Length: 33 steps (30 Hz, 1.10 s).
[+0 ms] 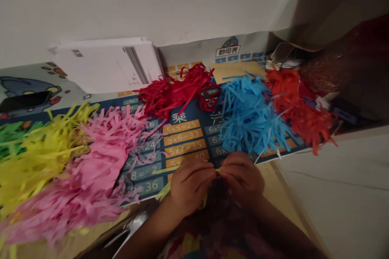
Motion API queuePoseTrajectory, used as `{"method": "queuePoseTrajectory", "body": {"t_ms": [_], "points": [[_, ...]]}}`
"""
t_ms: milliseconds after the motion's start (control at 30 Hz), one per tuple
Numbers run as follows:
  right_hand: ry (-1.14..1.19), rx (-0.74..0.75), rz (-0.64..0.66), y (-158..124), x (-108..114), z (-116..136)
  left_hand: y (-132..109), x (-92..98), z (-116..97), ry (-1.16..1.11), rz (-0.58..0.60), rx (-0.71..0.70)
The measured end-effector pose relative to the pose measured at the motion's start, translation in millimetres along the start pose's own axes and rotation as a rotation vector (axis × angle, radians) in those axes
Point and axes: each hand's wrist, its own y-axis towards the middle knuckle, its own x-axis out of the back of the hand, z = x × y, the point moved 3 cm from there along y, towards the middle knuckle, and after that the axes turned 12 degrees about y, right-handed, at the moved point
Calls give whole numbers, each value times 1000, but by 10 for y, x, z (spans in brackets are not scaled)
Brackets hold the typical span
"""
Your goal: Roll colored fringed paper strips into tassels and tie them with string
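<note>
At the front edge of the printed desk mat (185, 145), my left hand (191, 184) and my right hand (244, 176) are close together with fingertips pinched. A thin yellow paper strip (165, 170) runs into my left hand, and a bit of yellow shows between the fingertips of both hands. More yellow strips hang below my left hand; the rest is hidden by my fingers. Fringed paper bundles lie around: pink (101, 162) to the left, red (179, 91) behind, blue (249, 113) just beyond my right hand.
Yellow fringe (33, 158) and green fringe (12, 137) lie far left, orange-red fringe (299, 107) at the right. A white stack (106, 64) leans near the wall. A dark phone-like object (24, 101) rests at the left, a yellow sheet (237, 71) behind the blue bundle.
</note>
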Motion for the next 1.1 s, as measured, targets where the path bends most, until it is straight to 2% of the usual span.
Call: {"method": "queuePoseTrajectory", "body": {"t_ms": [233,400,600,733,800,867,900,933,967,1000,1033,1100], "points": [[100,-103,47,-134,8,-95,4,-24,-42,-80,-16,-8],[83,-67,79,-192,2,-125,-30,-20,-40,-100,-30,-3],[70,-41,97,-122,-4,-89,-16,24,-35,-89,-17,1],[42,-4,100,-91,-73,-9,-8,-41,-17,-95,18,32],[31,7,127,-85,-21,-26,1,-70,-10,-94,50,64],[-57,-23,78,-40,204,-149,16,-62,12,-115,68,109],[-147,-64,-28,6,405,-250,26,-49,32,-139,73,137],[-261,-115,-175,63,653,-366,37,-37,56,-173,80,159],[-394,-190,-394,122,942,-487,51,-31,79,-201,89,175],[-511,-277,-548,189,1211,-613,64,-32,96,-220,98,183],[-605,-373,-607,271,1439,-748,76,-42,104,-231,104,180],[-693,-624,-586,435,1769,-1033,90,-82,92,-227,106,160]]}}
